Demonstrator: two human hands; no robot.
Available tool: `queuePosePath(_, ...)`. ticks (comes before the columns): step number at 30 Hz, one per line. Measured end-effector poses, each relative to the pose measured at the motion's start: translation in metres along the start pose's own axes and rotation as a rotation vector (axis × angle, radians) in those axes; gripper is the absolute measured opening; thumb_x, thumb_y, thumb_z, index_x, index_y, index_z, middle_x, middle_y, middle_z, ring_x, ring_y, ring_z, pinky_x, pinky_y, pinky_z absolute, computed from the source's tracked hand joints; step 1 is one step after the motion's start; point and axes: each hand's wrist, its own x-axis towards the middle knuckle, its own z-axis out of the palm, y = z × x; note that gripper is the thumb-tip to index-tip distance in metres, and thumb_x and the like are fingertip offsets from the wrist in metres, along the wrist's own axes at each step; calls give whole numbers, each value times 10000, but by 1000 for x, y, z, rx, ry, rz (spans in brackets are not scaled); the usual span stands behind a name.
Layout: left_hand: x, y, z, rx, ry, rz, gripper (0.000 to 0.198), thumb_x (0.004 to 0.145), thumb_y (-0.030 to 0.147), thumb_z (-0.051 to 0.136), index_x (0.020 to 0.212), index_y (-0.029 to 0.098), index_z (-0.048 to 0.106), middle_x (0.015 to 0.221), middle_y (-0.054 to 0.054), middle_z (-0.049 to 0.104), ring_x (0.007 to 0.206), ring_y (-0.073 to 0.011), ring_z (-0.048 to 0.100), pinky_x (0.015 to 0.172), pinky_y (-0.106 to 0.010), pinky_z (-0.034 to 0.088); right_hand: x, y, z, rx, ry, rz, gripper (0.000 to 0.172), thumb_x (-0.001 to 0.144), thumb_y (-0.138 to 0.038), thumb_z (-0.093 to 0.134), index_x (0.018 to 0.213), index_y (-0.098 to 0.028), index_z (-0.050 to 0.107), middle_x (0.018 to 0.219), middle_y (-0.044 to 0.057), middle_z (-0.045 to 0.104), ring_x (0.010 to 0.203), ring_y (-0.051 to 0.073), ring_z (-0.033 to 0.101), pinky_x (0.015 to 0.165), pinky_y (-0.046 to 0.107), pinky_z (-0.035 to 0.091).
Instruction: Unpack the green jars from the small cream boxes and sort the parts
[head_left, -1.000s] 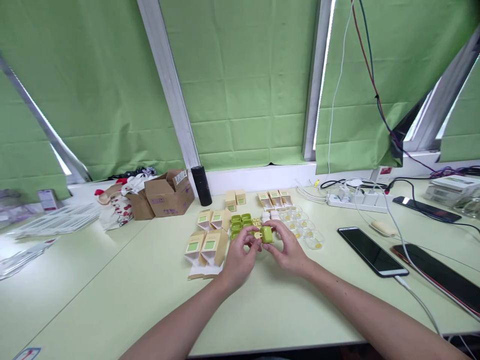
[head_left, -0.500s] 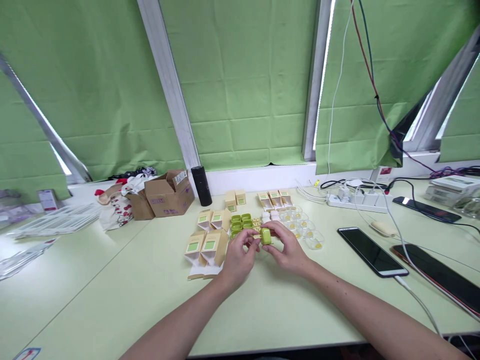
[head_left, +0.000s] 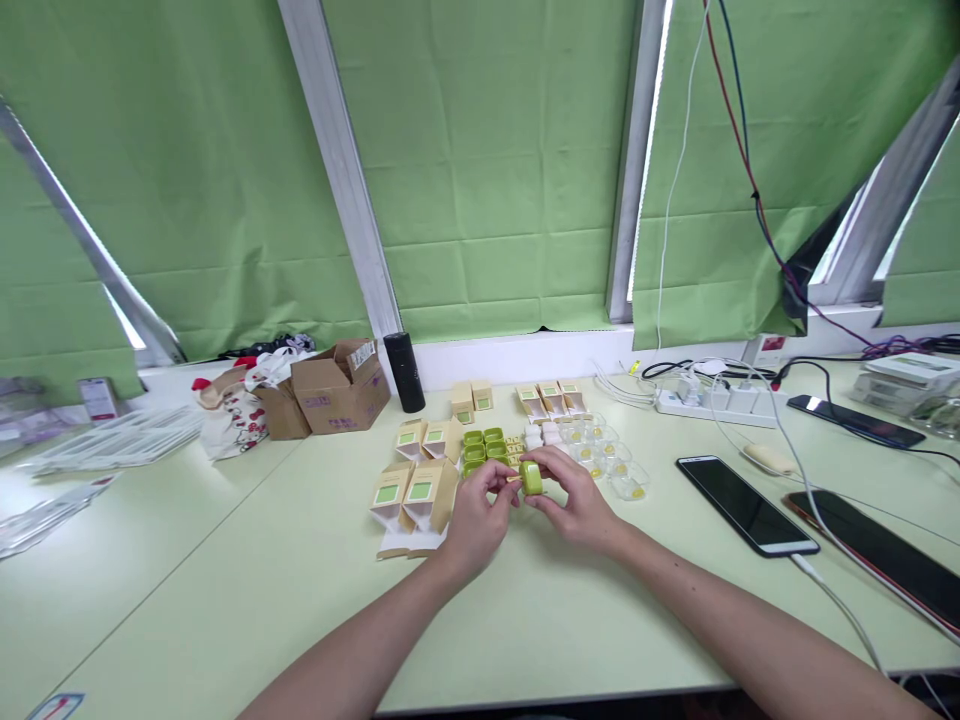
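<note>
My right hand (head_left: 579, 500) holds a small glossy green box-shaped piece (head_left: 532, 478) between thumb and fingers. Against its left side, my left hand (head_left: 480, 508) pinches a small yellow piece (head_left: 514, 479); the fingertips partly hide it. Just beyond my hands are rows of open green cases (head_left: 474, 452), small yellow pieces (head_left: 514, 444) and white pieces (head_left: 534, 436). Clear plastic covers with yellow spots (head_left: 628, 484) lie to the right of my right hand. Cream cartons with green windows (head_left: 429, 492) stand left of my left hand.
More small cartons (head_left: 551, 400) stand farther back. A black cylinder (head_left: 404, 372) and a cardboard box (head_left: 341, 388) are at the back left. On the right lie a phone on a cable (head_left: 746, 505), another dark phone (head_left: 877, 550) and a white power strip (head_left: 716, 402).
The green piece has turned slightly in my right hand, and the yellow piece at its left side shows more clearly. Both hands stay in nearly the same place.
</note>
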Motion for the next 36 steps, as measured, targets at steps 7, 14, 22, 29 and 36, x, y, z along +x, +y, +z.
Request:
queuePosePath(7, 0, -3, -1, 0, 0, 8, 138, 954, 332, 623, 914, 201, 640, 745, -2, 677, 683, -170, 667, 702, -300, 522, -1, 1, 0, -10, 2, -16, 434, 930, -227, 658, 1352, -278, 570, 1226, 116, 641, 1091, 270, 649, 889, 450, 603)
queuePosePath(14, 1, -1, 0, -36, 1, -5, 129, 931, 317, 641, 884, 197, 643, 735, -1, 674, 673, -165, 660, 681, -289, 518, -1, 0, 0, 4, -9, -1, 430, 929, -243, 663, 1350, -278, 584, 1233, 116, 641, 1102, 275, 652, 905, 457, 609)
queuePosePath(22, -1, -1, 2, -22, 24, 3, 178, 959, 370, 638, 1014, 201, 651, 815, -17, 708, 718, -172, 687, 723, -304, 540, 2, -3, 2, 189, -5, 91, 436, 950, -313, 673, 1378, -290, 590, 1290, 116, 594, 1053, 236, 654, 879, 394, 612)
queuePosePath(29, 0, 3, -1, 83, 92, 64, 262, 904, 320, 710, 1144, 221, 673, 1089, -83, 694, 971, -221, 688, 921, -385, 545, 3, 0, 1, 154, 34, 108, 403, 1018, -387, 571, 1412, -310, 604, 1293, 111, 558, 1249, 264, 584, 977, 426, 569)
queuePosePath(36, 0, 3, -1, 202, 112, 69, 381, 853, 269, 767, 1223, 261, 679, 1267, -112, 575, 1322, -301, 505, 1099, -480, 475, 1, 3, 0, -46, 99, 103, 601, 934, -222, 619, 1504, -311, 449, 1353, 111, 614, 1189, 280, 614, 955, 472, 556)
